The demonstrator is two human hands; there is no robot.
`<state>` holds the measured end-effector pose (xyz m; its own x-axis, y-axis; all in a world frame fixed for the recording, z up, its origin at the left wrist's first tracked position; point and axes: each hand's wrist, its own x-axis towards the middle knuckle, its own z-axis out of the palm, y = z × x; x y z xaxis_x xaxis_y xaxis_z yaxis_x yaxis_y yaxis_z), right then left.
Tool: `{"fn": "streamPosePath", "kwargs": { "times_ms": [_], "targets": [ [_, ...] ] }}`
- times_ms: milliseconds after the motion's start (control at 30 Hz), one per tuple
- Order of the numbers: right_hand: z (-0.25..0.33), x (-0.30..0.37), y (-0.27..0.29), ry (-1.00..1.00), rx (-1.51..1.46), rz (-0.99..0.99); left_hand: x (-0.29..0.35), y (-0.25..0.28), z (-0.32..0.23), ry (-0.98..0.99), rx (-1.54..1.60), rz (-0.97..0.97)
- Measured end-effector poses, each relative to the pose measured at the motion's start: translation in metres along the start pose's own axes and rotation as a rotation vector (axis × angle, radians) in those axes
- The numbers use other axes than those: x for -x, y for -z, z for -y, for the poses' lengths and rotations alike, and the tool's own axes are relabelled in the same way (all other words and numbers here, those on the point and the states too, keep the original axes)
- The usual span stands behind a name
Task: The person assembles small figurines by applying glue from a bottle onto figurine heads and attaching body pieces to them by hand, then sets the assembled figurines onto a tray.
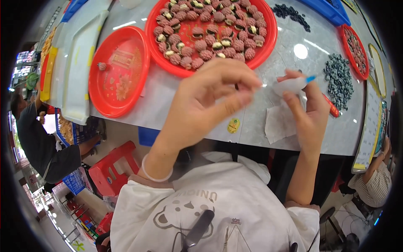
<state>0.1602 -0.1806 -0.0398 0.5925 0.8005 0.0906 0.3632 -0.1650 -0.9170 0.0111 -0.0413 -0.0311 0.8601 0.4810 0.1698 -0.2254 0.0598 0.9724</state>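
white bottle inside the right grip

You have two bare hands in view, one left hand and one right hand. You see three red plastic trays: one large round tray, one mid-sized tray and one small tray. The mid-sized tray holds one pink ribbed piece; the large one holds dozens, too crowded for you to count exactly. You also have two loose heaps, one of black rings and one of blue-grey chunks, and one white blue-tipped applicator.
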Motion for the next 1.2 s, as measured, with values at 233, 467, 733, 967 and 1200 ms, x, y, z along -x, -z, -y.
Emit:
{"fn": "streamPosePath", "kwargs": {
  "times_ms": [233, 467, 733, 967, 1200],
  "targets": [
    [0.001, 0.033, 0.022, -0.024, -0.382, -0.138, 0.024, -0.026, 0.028, -0.046, 0.274, -0.028],
    [0.015, 0.049, 0.046, -0.025, -0.325, -0.187, 0.026, -0.041, 0.030, 0.159, 0.466, -0.076],
    [0.021, 0.049, 0.047, 0.038, -0.157, -0.075, 0.029, -0.043, 0.034, 0.167, 0.441, -0.029],
    [0.037, 0.044, 0.029, -0.019, -0.107, -0.151, 0.032, -0.041, 0.033, 0.174, 0.395, -0.028],
    [0.051, 0.054, 0.036, 0.247, 0.253, -0.121, 0.035, -0.041, 0.034, 0.124, 0.276, -0.062]
  ]
}}
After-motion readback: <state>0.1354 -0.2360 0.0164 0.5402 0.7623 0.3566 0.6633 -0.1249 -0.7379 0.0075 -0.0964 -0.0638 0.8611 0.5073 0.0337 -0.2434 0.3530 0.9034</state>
